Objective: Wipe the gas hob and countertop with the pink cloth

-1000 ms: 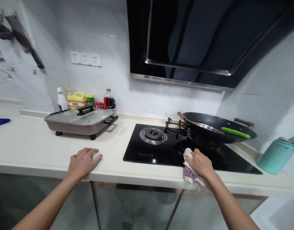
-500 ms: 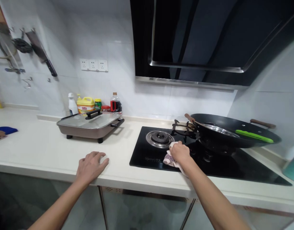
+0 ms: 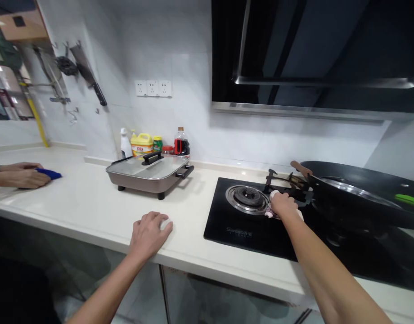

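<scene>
My right hand (image 3: 283,204) is closed on a pale patterned cloth (image 3: 269,211) and presses it on the black glass gas stove (image 3: 234,225), just right of the left burner (image 3: 248,198). Parts of the cloth show on both sides of my fingers; the rest is hidden under the hand. My left hand (image 3: 149,234) lies on the white countertop (image 3: 190,225) near its front edge, fingers apart and slightly bent, holding nothing. Behind that hand stands an electric pan (image 3: 136,183) with a glass lid and black handles.
A large wok (image 3: 348,189) sits on the right burner, a green-handled utensil (image 3: 409,200) in it. A removed pan support (image 3: 284,178) lies behind. Bottles (image 3: 141,145) line the wall. Another person's hands (image 3: 28,175) hold a blue cloth (image 3: 50,173) at far left.
My view has turned left, bringing another person's hands further into sight. My right hand has slid the cloth back and right along the stove, beside the burner. My left hand stays on the counter.
</scene>
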The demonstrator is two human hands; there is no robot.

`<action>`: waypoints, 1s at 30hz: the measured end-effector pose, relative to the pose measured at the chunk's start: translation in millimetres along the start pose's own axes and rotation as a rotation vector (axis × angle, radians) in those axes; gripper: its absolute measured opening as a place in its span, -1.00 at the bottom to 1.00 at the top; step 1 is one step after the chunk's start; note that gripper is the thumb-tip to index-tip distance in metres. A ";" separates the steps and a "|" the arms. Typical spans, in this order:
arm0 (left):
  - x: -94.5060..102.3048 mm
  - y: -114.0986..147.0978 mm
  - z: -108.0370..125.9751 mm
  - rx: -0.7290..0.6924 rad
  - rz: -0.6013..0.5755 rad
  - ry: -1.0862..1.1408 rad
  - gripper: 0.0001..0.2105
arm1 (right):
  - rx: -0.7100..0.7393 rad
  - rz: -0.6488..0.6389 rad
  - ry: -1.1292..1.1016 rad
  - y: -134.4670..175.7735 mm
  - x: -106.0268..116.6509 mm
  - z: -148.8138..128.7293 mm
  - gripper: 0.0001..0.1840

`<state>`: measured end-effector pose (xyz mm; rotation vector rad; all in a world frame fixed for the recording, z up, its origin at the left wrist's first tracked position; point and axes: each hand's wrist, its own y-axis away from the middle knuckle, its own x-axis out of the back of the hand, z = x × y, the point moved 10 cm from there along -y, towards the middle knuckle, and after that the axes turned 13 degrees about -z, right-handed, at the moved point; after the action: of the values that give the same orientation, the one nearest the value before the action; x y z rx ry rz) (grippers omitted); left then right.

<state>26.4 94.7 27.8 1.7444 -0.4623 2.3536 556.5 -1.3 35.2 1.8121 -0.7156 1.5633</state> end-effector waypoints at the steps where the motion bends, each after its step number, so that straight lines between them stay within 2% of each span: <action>1: -0.1 0.4 0.7 -0.003 0.004 0.000 -0.61 | 0.007 0.019 0.011 3.7 -0.8 -1.7 -0.49; 5: 0.6 2.9 4.2 -0.006 0.022 -0.015 -0.63 | 0.107 0.078 0.076 34.4 -7.4 -14.7 -0.53; 9: 0.9 5.8 10.3 -0.029 0.018 -0.031 -0.63 | 0.243 0.109 0.141 82.1 -17.5 -34.0 -0.58; 14: 0.0 7.4 14.5 -0.050 0.009 -0.058 -0.63 | 0.455 0.082 0.167 132.4 -31.3 -83.7 -0.63; 17: -1.4 7.0 13.3 -0.049 0.000 -0.047 -0.63 | 0.561 0.021 0.104 137.1 -33.6 -126.0 -0.60; 21: 1.1 7.3 11.3 -0.050 0.015 0.007 -0.66 | 0.579 -0.017 0.033 123.1 -25.5 -174.7 -0.51; 24: 2.6 8.1 10.5 -0.042 0.013 0.025 -0.67 | 0.603 -0.027 -0.005 129.7 -22.5 -199.3 -0.47; 27: 3.2 8.5 9.9 -0.038 0.011 0.035 -0.66 | 0.711 -0.048 -0.014 166.8 -31.3 -216.5 -0.45; 30: 2.8 7.7 9.2 -0.039 0.012 0.031 -0.64 | 0.926 -0.058 -0.026 224.4 -47.5 -231.2 -0.47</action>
<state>31.4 84.1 31.8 1.6908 -0.5113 2.3598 232.1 27.6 35.5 2.4416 0.1182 2.0091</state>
